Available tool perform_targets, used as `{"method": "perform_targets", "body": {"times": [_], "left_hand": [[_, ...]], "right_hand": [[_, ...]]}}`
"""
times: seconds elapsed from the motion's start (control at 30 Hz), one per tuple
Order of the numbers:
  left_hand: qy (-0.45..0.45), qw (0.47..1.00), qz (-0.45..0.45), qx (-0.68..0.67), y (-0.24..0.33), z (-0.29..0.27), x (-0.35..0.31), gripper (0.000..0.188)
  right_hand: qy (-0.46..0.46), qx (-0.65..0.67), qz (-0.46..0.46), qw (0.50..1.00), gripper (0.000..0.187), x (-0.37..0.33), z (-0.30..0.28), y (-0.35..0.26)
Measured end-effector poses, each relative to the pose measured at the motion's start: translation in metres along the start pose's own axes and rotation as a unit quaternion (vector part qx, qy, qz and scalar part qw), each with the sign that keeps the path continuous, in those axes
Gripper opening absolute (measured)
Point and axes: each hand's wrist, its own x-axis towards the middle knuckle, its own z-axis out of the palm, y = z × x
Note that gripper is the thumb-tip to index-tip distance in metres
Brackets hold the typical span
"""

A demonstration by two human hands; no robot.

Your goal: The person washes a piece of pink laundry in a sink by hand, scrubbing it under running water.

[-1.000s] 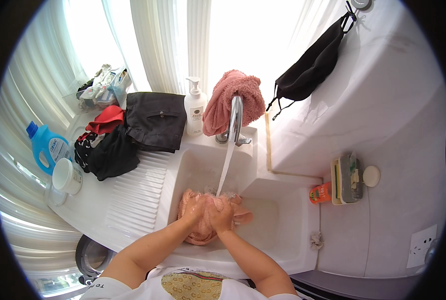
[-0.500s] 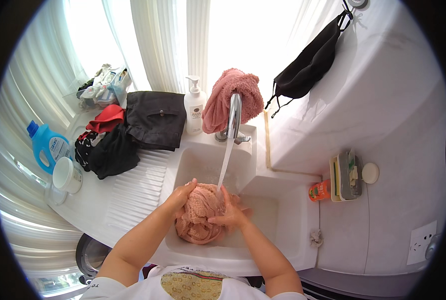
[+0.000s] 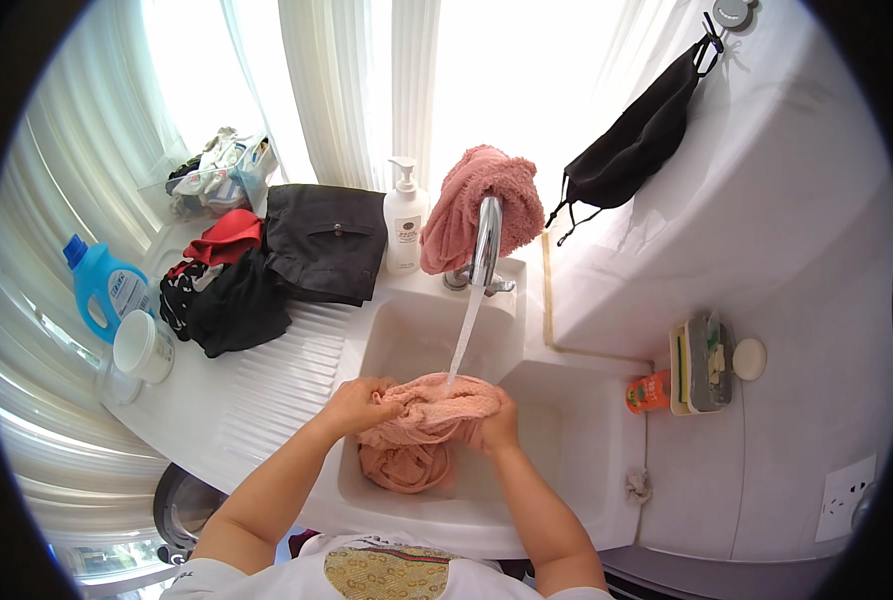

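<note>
A wet pink cloth (image 3: 432, 412), textured like a towel, is stretched between my hands over the white sink (image 3: 567, 480). My left hand (image 3: 362, 404) grips its left side, thumb on top. Around its right end my right hand (image 3: 499, 422) is closed, with some fingers hidden behind the fabric. Water from the chrome faucet (image 3: 487, 240) streams onto the cloth's middle. The lower part of the cloth hangs in a bunched heap inside the basin, below my left hand.
A dusty-pink towel (image 3: 467, 190) drapes behind the faucet, beside a white pump bottle (image 3: 404, 225). On the ribbed counter (image 3: 277, 390) lie dark folded clothes (image 3: 327, 240) and a black-and-red pile (image 3: 232, 300). A blue detergent bottle (image 3: 117, 285) and white tub (image 3: 145, 345) stand left; an orange bottle (image 3: 649, 392) is right.
The cloth has gone from a gathered bundle to being lifted and spread sideways. My right hand has moved right and closed on its end. The view has shifted slightly.
</note>
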Motion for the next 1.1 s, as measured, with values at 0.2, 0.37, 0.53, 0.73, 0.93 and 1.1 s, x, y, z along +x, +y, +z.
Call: {"method": "perform_targets", "body": {"times": [0.2,0.37,0.53,0.73,0.93,1.1], "left_hand": [[0.092,0.950,0.264,0.136,0.012,0.048,0.014,0.124],[0.007,0.972,0.235,0.001,0.018,0.034,0.019,0.102],[-0.158,0.925,0.166,-0.303,-0.001,0.000,0.031,0.061],[-0.157,0.745,0.178,-0.623,0.016,0.002,0.019,0.062],[-0.177,0.661,0.106,-0.722,0.001,0.033,0.024,0.053],[-0.155,0.667,0.023,-0.728,-0.030,0.055,0.040,0.052]], "right_hand": [[-0.109,-0.447,-0.118,0.880,0.048,0.000,0.030,-0.046],[-0.159,-0.578,-0.086,0.796,0.062,-0.011,0.053,-0.108],[-0.178,-0.650,-0.062,0.736,0.067,-0.015,0.077,-0.143],[-0.242,-0.435,-0.100,0.861,0.082,0.025,0.028,-0.064],[-0.149,0.072,0.197,0.966,0.082,0.022,0.014,0.032],[-0.009,0.220,0.270,0.937,0.055,0.028,0.014,0.049]]}}
